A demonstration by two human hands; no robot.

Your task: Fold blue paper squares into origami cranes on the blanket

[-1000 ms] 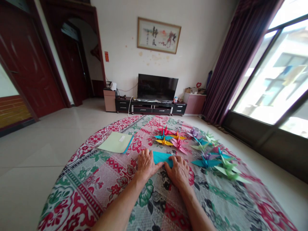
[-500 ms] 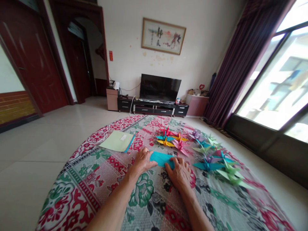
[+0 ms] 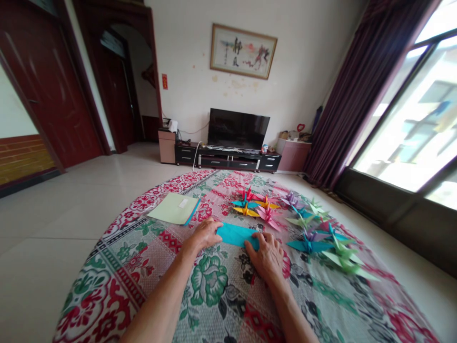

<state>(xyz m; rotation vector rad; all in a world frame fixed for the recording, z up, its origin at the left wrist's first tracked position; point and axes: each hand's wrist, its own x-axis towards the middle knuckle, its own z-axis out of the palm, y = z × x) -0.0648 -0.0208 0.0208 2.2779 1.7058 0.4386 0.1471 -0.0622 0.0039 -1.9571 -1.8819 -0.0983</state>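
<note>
A folded strip of blue origami paper [image 3: 235, 235] lies flat on the flowered tablecloth in front of me. My left hand [image 3: 207, 233] grips its left end between thumb and fingers. At the right end, my right hand [image 3: 267, 252] holds the strip, thumb on the near edge and fingers curled over the far side. Parts of both paper ends are hidden under the fingers. Just beyond, folded paper cranes stand grouped, among them a yellow crane [image 3: 245, 210], a pink crane [image 3: 268, 216] and a blue crane [image 3: 310, 244].
A stack of square paper [image 3: 171, 209], pale green on top with blue beneath, lies at the left. More cranes, such as a green crane [image 3: 344, 257], spread along the right of the round table. A television [image 3: 238, 129] stands on a low cabinet [image 3: 228, 162] against the wall.
My left hand has slid slightly left along the blue paper, and more of the strip shows between the hands. The right hand stays in about the same place.
</note>
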